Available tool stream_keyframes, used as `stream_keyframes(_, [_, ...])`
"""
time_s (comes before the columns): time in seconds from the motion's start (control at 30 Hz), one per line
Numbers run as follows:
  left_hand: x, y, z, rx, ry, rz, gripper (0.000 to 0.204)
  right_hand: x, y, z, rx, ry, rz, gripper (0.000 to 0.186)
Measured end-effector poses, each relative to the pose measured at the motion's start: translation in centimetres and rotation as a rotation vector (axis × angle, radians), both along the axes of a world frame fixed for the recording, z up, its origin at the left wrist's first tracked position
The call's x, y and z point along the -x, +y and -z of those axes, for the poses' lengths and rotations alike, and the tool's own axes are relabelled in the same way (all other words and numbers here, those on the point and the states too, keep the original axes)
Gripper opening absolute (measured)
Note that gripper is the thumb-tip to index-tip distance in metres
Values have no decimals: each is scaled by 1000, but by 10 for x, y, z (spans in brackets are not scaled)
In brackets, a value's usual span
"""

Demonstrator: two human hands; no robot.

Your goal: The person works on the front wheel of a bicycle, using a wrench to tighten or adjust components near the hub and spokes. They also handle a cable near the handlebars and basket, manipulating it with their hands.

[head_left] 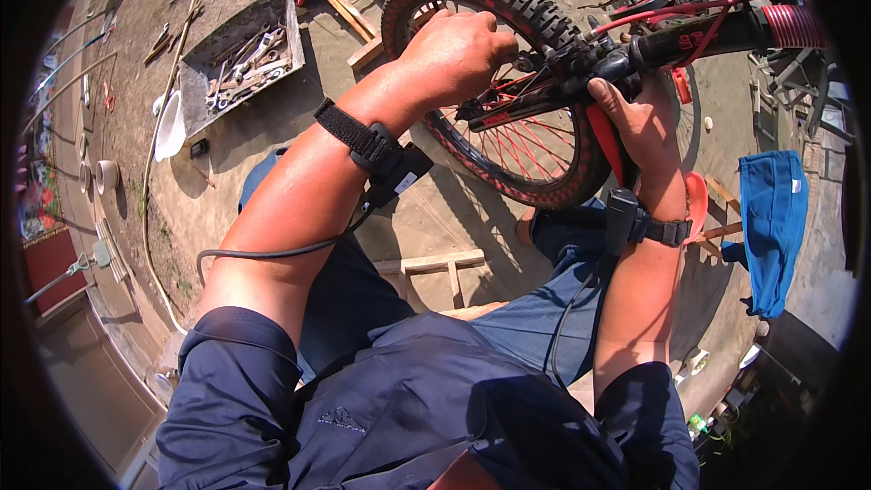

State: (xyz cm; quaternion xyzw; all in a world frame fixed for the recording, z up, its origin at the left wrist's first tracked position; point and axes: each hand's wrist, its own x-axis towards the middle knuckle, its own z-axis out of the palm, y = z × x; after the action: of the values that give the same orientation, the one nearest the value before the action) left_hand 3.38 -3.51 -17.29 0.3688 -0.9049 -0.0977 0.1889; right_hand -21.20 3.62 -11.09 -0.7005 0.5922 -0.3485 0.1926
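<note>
Dark shirt [390, 381] is nearest; ahead is the bicycle wheel [535, 141]. Left hand [461, 53] curls over it, grip unclear; right hand [646, 122] clasps the fork's [531, 106] top. Slackened hold could perhaps let the wheel swing.

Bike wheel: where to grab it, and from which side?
Probably the tyre, on its near arc, coming from the person's side. That rounded stretch looks bare and clear of the fork, while the thin red spokes inside offer a poorer hold. The left hand is over the wheel's left part; the right hand is near the fork's top.
</note>
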Motion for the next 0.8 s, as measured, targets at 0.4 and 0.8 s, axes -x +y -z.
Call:
stream_keyframes(0.4, [2,-6,10,-20,73,22,14,-2,-1,-2,-68,-53,-1,56])
stream_keyframes(0.8, [2,-10,23,-53,76,16,23,1,-3,0,-69,-37,-3,55])
